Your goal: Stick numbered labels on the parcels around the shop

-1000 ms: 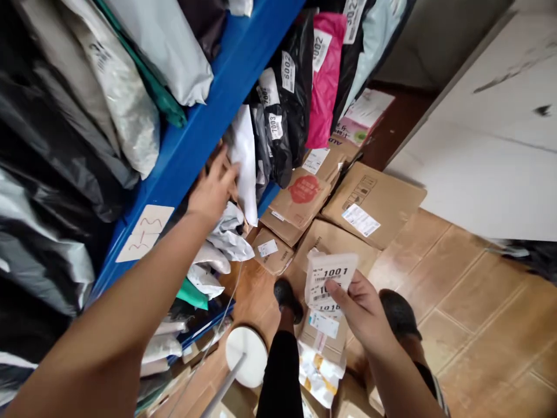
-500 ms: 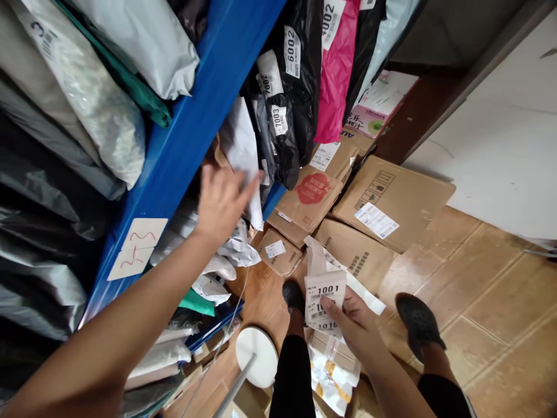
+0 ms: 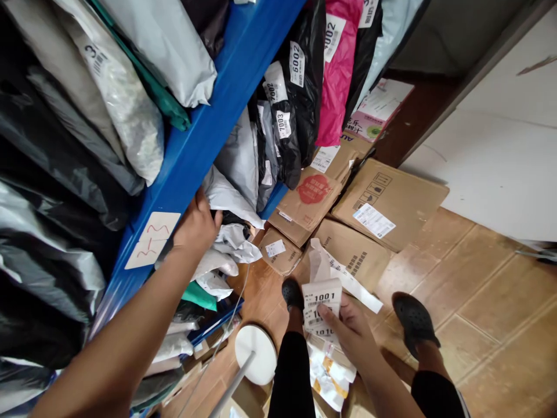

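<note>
Your left hand is tucked under the blue shelf rail, against a white poly mailer. Its fingers are buried in the bags, so I can't tell if it has a grip. Your right hand pinches a label strip near its lower end, low over the floor; top label reads 1001. The strip looks light and floppy: hold the edge. The mailer looks soft and slick: take a corner. The shelf bay holds black bags tagged 6002 and 7003, plus a pink bag. Cardboard boxes lie on the floor.
</note>
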Available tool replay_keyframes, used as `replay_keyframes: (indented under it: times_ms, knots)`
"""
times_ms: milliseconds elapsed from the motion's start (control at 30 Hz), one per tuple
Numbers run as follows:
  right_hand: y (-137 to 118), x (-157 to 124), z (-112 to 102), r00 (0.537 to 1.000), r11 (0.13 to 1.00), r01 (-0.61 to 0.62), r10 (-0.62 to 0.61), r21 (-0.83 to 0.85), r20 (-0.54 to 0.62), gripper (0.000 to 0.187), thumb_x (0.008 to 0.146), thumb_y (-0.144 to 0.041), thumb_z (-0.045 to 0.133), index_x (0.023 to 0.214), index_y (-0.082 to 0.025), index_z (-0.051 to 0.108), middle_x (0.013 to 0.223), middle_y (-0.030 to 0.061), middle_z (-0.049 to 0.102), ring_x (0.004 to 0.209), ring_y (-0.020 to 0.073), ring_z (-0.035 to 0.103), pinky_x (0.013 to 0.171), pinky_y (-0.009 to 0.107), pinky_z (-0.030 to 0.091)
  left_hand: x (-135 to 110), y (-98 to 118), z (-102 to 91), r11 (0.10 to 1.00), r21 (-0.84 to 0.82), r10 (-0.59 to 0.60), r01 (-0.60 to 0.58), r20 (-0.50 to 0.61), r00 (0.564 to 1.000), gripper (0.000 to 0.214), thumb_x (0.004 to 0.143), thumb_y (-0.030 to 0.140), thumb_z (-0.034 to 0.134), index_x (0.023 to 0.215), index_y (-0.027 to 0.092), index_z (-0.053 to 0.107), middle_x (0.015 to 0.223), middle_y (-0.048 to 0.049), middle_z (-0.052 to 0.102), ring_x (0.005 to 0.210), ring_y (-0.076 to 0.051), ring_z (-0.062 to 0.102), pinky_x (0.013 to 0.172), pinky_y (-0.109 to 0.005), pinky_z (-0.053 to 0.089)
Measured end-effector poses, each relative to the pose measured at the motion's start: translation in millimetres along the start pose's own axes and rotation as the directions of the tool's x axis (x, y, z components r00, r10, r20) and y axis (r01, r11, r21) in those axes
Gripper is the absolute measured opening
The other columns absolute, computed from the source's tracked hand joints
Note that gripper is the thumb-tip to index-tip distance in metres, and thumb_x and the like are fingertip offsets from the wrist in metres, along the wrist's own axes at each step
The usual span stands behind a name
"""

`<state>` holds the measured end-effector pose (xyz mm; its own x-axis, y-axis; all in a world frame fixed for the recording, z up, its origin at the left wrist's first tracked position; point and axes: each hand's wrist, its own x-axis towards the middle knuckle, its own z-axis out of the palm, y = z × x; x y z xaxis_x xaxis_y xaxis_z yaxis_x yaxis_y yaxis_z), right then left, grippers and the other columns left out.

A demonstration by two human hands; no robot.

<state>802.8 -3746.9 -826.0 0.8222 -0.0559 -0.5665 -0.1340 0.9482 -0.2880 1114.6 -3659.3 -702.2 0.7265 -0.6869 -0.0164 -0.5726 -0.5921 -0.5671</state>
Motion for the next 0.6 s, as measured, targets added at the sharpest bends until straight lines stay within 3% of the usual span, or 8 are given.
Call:
replay_keyframes:
  times_ms: [167,233,300,367,433,500,533,600]
  knots:
    - [3.6,3.6,-12.2,0.998,1.0,0.02,-0.019,0.014,-0.061,0.036,0.075,-0.042,0.075,0.101,-0.02,0.063,0.088,0.0063,0.072,0.072,0.018,0.068,0.065,0.031,0.055,44.9,36.2,-16.2,0.985,0.107,0.136,-0.138,0.02,0.99,0.048,0.09,0.033,0.031,0.112,0.003,0.061,0.113,-0.0213,0.058,0.12,-0.036,0.042,0.102,-0.05,0.034]
    - [9.1,9.8,-19.0,0.996,0.999,0.032,-0.03,0.024,-0.085,0.035,0.075,-0.042,0.075,0.099,-0.02,0.063,0.085,0.0058,0.072,0.07,0.0175,0.067,0.063,0.031,0.055,78.8,58.9,-18.8,0.97,0.038,0.243,-0.241,-0.048,0.969,0.047,0.092,0.038,0.031,0.116,0.009,0.061,0.132,-0.016,0.05,0.131,-0.034,0.03,0.108,-0.05,0.026]
    - [17.9,16.2,-25.3,0.995,0.998,0.043,-0.039,0.039,-0.09,0.035,0.075,-0.042,0.075,0.098,-0.02,0.063,0.084,0.0055,0.072,0.068,0.0171,0.067,0.062,0.031,0.055,112.2,81.8,-17.2,0.926,-0.038,0.374,-0.376,-0.045,0.926,0.045,0.093,0.039,0.035,0.131,0.022,0.052,0.152,-0.0036,0.032,0.138,-0.03,0.019,0.111,-0.05,0.016]
    - [28.7,20.6,-30.4,0.996,0.997,0.042,-0.037,0.067,-0.082,0.033,0.075,-0.041,0.075,0.096,-0.02,0.063,0.083,0.0054,0.072,0.067,0.017,0.066,0.062,0.03,0.054,136.7,97.9,-11.4,0.957,-0.001,0.291,-0.291,0.013,0.957,0.054,0.089,0.038,0.045,0.14,0.02,0.041,0.153,-0.0088,0.031,0.135,-0.032,0.024,0.108,-0.052,0.018]
    - [39.1,22.2,-33.7,0.996,0.994,0.036,-0.027,0.104,-0.08,0.03,0.076,-0.04,0.075,0.095,-0.02,0.062,0.083,0.0051,0.072,0.068,0.0169,0.066,0.061,0.03,0.054,147.1,101.5,-3.0,0.983,0.138,0.104,-0.12,0.12,0.987,0.073,0.085,0.036,0.051,0.147,0.007,0.025,0.14,-0.0215,0.046,0.126,-0.035,0.038,0.104,-0.053,0.019]
    - [46.4,21.8,-34.9,0.996,0.991,0.029,-0.017,0.132,-0.088,0.029,0.077,-0.039,0.074,0.095,-0.02,0.062,0.081,0.0044,0.072,0.066,0.0165,0.066,0.06,0.029,0.053,144.4,92.8,5.1,0.953,0.301,-0.052,-0.023,0.239,0.97,0.082,0.084,0.035,0.049,0.147,-0.004,0.013,0.125,-0.0272,0.058,0.116,-0.036,0.049,0.102,-0.055,0.017]
    - [48.3,21.3,-34.7,0.996,0.99,0.027,-0.014,0.139,-0.093,0.029,0.077,-0.039,0.074,0.095,-0.02,0.062,0.079,0.004,0.071,0.065,0.0162,0.066,0.059,0.028,0.052,139.8,85.7,8.3,0.933,0.36,-0.096,-0.018,0.298,0.95,0.079,0.085,0.035,0.047,0.146,-0.006,0.016,0.122,-0.0282,0.06,0.113,-0.037,0.051,0.102,-0.056,0.017]
    - [48.6,20.5,-32.9,0.995,0.99,0.026,-0.012,0.141,-0.097,0.029,0.077,-0.039,0.074,0.095,-0.02,0.062,0.078,0.0036,0.071,0.064,0.016,0.065,0.057,0.028,0.051,128.7,71.7,11.9,0.91,0.41,-0.114,-0.062,0.391,0.913,0.061,0.087,0.03,0.041,0.137,-0.005,0.039,0.121,-0.0287,0.06,0.113,-0.039,0.052,0.1,-0.057,0.019]
